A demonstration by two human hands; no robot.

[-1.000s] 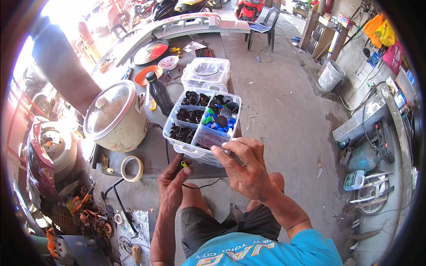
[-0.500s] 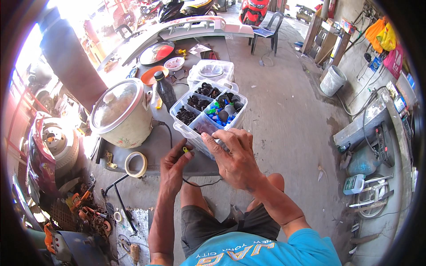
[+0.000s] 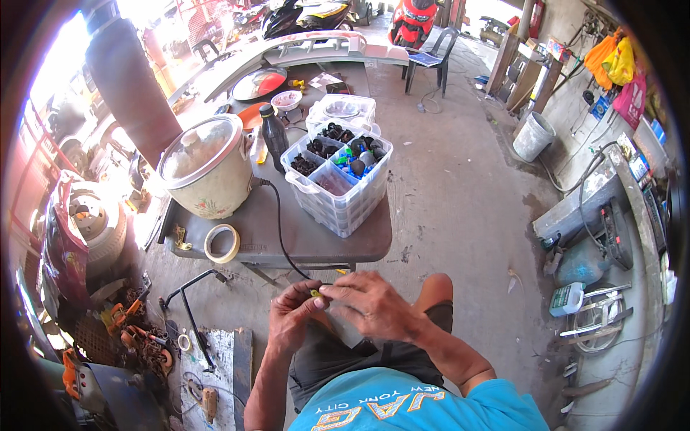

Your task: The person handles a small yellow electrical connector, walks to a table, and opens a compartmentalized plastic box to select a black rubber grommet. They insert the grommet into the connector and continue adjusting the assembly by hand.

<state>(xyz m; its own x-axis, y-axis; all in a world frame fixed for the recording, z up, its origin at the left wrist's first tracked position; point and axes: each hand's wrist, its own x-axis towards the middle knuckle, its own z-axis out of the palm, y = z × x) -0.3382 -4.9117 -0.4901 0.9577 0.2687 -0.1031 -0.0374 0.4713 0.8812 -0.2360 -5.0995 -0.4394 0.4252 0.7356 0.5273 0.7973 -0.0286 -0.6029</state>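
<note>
Hands: two, together at the fingertips in front of the lap; I read my clock from them, with 12 straight ahead.
Left hand: one, thumb and finger pinched on one small yellow-green piece.
Right hand: one, its fingers reaching over to meet the left fingertips at the piece; whether they grip anything I cannot tell from here.
Yellow-green piece: one, where the two hands meet, clear of the table edge.
Black cord: one, coming over the edge from 11 o'clock toward the hands; I lose its end behind them.
Table: one, dark-topped, at 12.
Clear box: one, on the table at 12; I make out five compartments, three on its left side with small black parts, one with blue, green and dark pieces. The parts are too small for me to count.
Dark bottle: one, upright at 11, beside the box.
Lidded pot: one, between 10 and 11, left of the bottle.
Tape roll: one, lying flat at 10.
Chair: one, at 1, beyond the table.
Bucket: one, at 2.
Hanging bags: three, orange, yellow and pink, also at 2, farther off.
</note>
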